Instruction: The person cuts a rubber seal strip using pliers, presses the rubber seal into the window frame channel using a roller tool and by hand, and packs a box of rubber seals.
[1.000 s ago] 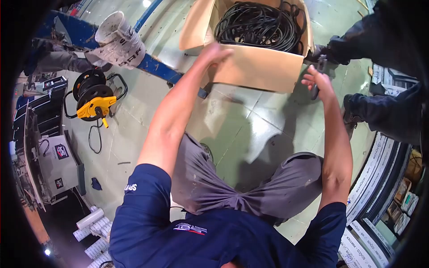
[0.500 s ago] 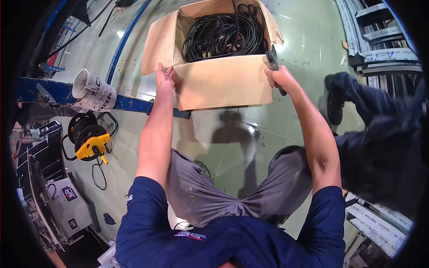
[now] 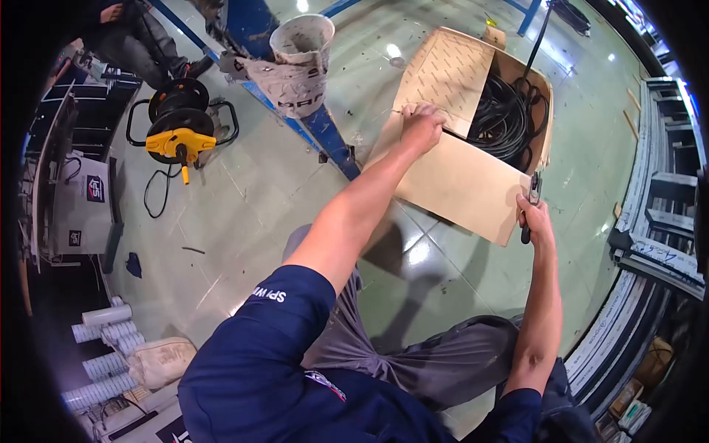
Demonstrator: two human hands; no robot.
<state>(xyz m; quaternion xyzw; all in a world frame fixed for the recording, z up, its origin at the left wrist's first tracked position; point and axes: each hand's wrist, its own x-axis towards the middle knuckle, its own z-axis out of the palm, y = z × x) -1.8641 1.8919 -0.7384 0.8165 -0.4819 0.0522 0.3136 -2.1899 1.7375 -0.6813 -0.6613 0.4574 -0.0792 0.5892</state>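
An open cardboard box [image 3: 458, 181] stands on the floor ahead of me, its flaps spread outward. Inside lies a tangled coil of black cable-like strip [image 3: 502, 122], with one length rising past the far edge. My left hand [image 3: 422, 127] is closed over the box where the near flap meets the left one, fingers curled down on the cardboard. At the near flap's right corner, my right hand [image 3: 535, 215] is wrapped round a pair of dark-handled pliers [image 3: 535, 188], their metal head pointing away from me. Its thumb lies against the cardboard.
A bucket [image 3: 295, 74] sits on a blue beam [image 3: 329, 140] left of the box. Beyond is a black-and-yellow cable reel [image 3: 179, 133]. A seated person's legs [image 3: 136, 48] show at upper left. Racks of long profiles [image 3: 672, 199] line the right side.
The view has swung left, and the box now appears angled toward the right. My left hand has shifted from beside the flap to over its top edge. The person at right has left view.
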